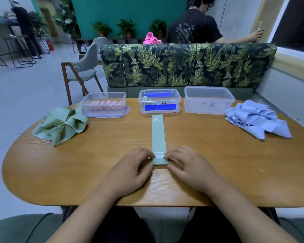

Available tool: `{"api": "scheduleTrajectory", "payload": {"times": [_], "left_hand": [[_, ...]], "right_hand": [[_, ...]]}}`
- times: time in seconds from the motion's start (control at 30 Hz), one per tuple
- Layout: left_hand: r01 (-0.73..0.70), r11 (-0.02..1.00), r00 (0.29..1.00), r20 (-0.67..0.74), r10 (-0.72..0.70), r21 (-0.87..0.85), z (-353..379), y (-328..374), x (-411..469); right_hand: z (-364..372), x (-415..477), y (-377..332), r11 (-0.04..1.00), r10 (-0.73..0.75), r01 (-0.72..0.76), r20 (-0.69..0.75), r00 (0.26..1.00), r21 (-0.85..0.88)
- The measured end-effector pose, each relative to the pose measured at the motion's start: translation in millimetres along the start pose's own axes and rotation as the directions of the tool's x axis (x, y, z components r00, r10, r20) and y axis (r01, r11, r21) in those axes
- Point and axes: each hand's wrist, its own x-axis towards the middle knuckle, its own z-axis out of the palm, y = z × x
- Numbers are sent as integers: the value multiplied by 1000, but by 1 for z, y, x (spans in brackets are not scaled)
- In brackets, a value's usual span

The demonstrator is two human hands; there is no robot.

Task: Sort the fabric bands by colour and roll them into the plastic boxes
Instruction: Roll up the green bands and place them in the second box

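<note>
On the left of the wooden table [218, 163] lies a messy pile of green bands [60, 123]. Just beside it, at the far edge, stands the 1st clear box [88, 104]. It is full of pink rolls [106, 104] packed side by side.

Near the front edge, the left hand [135, 169] lies on the table. Its fingers are curled, and the fingertips [152, 156] pinch the left side of the near end of 1 long green band [158, 137]. This band lies flat and straight in the middle of the table. It runs away from the person, and its far end, marked "30", almost reaches the 2nd clear box [142, 109]. That box stands in the middle at the far edge. It has blue strips on its front and back walls, and 1 small green roll [146, 98] sits in its left corner.

The right hand [188, 167] lies across from the left one. Its fingers are curled too and pinch the right side of the same end of the band, which looks thicker there.

Further right stands the 3rd clear box [209, 88], with some writing on its front. Near it, on the right end of the table, lies a pile of blue bands [258, 118].
</note>
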Motion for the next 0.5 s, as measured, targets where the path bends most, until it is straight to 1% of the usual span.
{"api": "scheduleTrajectory", "payload": {"times": [0.07, 0.13, 0.27, 0.37, 0.5], "left_hand": [[6, 1000, 1000, 21, -6, 12, -1, 5, -4], [3, 1000, 998, 65, -2, -13, -3, 11, -9], [-69, 995, 990, 120, 77, -74, -5, 25, -23], [-53, 994, 989, 131, 65, -95, -3, 29, -29], [-38, 998, 989, 141, 46, -58, 0, 28, -27]], "right_hand": [[-1, -1, -4, 999, -8, 7, -14, 1000, -46], [-2, -8, -10, 998, -14, 12, -28, 1000, -69], [-10, -33, -25, 999, -48, 48, -3, 999, -21], [-11, -49, -29, 999, -51, 51, 4, 999, 0], [-12, -51, -31, 999, -41, 42, 30, 999, -6]]}}
